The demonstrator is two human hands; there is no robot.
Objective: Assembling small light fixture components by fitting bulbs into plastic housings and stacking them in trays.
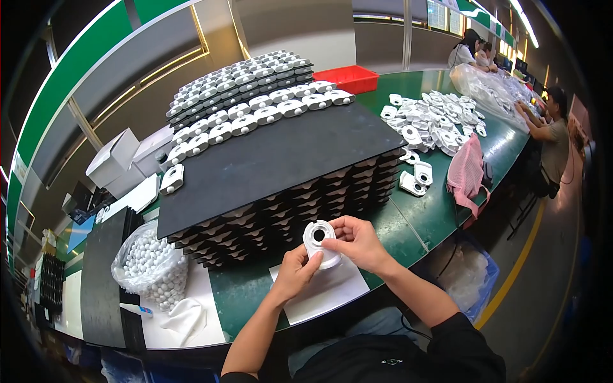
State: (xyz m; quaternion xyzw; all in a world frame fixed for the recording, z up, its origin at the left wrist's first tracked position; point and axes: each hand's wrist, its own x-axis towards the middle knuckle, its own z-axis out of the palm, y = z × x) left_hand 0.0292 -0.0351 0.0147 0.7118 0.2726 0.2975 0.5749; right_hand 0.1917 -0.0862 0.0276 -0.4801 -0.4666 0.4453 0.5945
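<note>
Over the near edge of the green table, both my hands hold one white plastic housing (313, 246) with a round dark hole near its top. My left hand (295, 272) grips its lower left side, thumb on the front. From the right, my right hand (359, 244) closes on it with the thumb beside the hole. Below lies a white sheet of paper (325, 297). Just beyond my hands rises a tall stack of black trays (274, 169) filled with similar parts. One row of white housings (268, 115) and a lone housing (172, 179) sit on its top tray.
A bag of white balls (153, 262) stands left, with a white cloth (185, 319) in front. Loose white housings (440, 118) heap at the right, near a pink backpack (468, 169). A red bin (348, 78) is behind. Another person (552, 137) sits at the far right.
</note>
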